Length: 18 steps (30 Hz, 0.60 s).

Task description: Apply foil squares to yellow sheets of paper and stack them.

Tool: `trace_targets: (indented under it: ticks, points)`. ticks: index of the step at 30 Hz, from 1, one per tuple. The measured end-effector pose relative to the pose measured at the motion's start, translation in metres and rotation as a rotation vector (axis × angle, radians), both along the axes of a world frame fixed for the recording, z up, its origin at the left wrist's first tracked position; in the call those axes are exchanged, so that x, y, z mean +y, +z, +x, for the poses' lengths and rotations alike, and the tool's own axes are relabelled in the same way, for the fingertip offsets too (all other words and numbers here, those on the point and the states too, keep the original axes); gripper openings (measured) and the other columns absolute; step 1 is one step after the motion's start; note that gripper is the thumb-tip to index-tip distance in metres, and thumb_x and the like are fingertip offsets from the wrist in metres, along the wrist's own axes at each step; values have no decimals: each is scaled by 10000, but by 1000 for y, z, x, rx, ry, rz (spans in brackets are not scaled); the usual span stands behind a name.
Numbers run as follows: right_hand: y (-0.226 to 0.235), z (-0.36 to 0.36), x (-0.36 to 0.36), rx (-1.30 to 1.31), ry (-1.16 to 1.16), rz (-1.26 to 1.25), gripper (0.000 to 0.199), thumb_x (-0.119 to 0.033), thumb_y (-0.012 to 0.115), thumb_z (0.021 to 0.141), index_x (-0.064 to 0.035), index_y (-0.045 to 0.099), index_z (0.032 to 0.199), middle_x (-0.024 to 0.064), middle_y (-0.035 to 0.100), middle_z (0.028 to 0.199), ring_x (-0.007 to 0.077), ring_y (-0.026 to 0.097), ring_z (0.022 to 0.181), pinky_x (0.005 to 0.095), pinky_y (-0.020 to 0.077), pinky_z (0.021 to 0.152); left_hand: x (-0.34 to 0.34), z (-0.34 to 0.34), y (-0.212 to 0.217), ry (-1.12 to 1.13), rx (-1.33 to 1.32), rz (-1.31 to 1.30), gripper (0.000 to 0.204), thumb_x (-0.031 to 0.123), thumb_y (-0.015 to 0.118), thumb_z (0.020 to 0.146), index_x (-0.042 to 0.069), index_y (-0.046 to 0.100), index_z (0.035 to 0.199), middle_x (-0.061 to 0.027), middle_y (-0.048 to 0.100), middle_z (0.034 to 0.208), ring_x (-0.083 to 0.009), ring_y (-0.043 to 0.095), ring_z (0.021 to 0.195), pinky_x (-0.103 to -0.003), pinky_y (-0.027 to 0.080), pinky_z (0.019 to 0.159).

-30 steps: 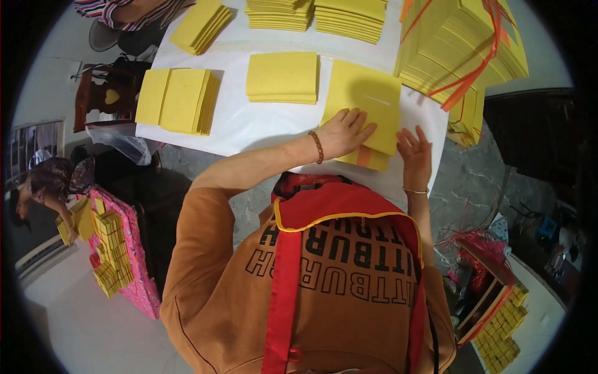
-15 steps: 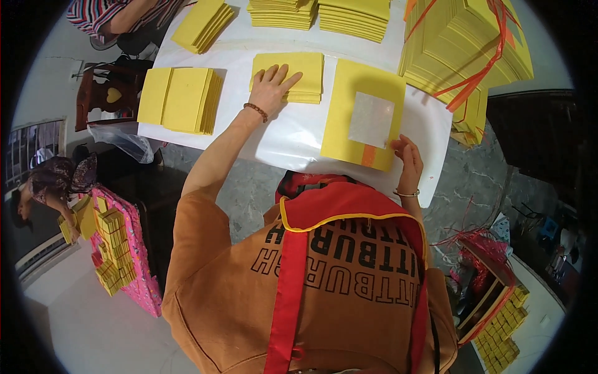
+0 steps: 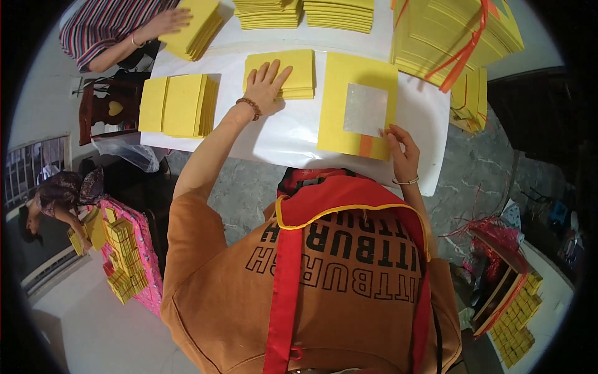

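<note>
My left hand [image 3: 265, 85] rests with fingers spread on a stack of folded yellow paper [image 3: 302, 67] at the middle of the white-covered table. To its right lies a flat yellow sheet [image 3: 333, 100] bearing a silver-grey square [image 3: 366, 109] and a short orange strip [image 3: 365, 146] below it. Over the right edge of that sheet reaches my right hand [image 3: 403, 149], its fingers curled and the tips together by the square's lower right corner. What they pinch, if anything, is too small to make out.
Left of my left hand stands a folded yellow paper stack [image 3: 180, 106]. Several more stacks line the far side, with a large pile [image 3: 448, 34] under red ribbon at far right. A co-worker's hand [image 3: 168, 23] touches the far-left stack [image 3: 193, 31]. Another person bends beside a pink-covered table [image 3: 149, 274].
My right hand has moved slightly up and left, onto the corner of the silver-grey square. The co-worker's hand has come onto the far-left stack. My left hand stays on its stack.
</note>
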State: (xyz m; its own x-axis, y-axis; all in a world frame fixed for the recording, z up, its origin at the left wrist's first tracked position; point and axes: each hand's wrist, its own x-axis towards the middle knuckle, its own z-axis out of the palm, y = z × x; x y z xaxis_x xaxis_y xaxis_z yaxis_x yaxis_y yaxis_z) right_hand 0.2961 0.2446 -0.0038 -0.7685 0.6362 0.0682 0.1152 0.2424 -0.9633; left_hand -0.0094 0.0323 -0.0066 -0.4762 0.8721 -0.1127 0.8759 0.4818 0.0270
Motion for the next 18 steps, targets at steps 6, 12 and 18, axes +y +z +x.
trace_targets:
  ticks: [6, 12, 18]
  points:
    - [3, -1, 1, 19, 16, 97, 205, -88, 574, 852, -11, 618, 1038, 89, 655, 919, 168, 618, 861, 273, 463, 788, 19, 38, 33, -109, 2, 204, 701, 115, 638, 684, 164, 370, 1331, -183, 326, 1373, -364, 321, 1244, -514, 266, 1002]
    - [-5, -3, 5, 11, 8, 1, 221, -99, 582, 860, -18, 614, 1062, 88, 656, 931, 138, 613, 852, 257, 471, 774, 43, 134, 47, -536, -258, 453, 467, 233, 660, 747, 60, 541, 1163, -125, 529, 1166, -300, 509, 1014, -399, 402, 841]
    - [-9, -2, 5, -8, 0, -163, 238, -116, 526, 903, -3, 590, 1102, 63, 643, 957, 111, 584, 884, 239, 446, 804, 49, 133, 38, -620, -255, 407, 342, 230, 659, 752, 69, 588, 1045, -69, 573, 1008, -245, 526, 926, -354, 422, 783]
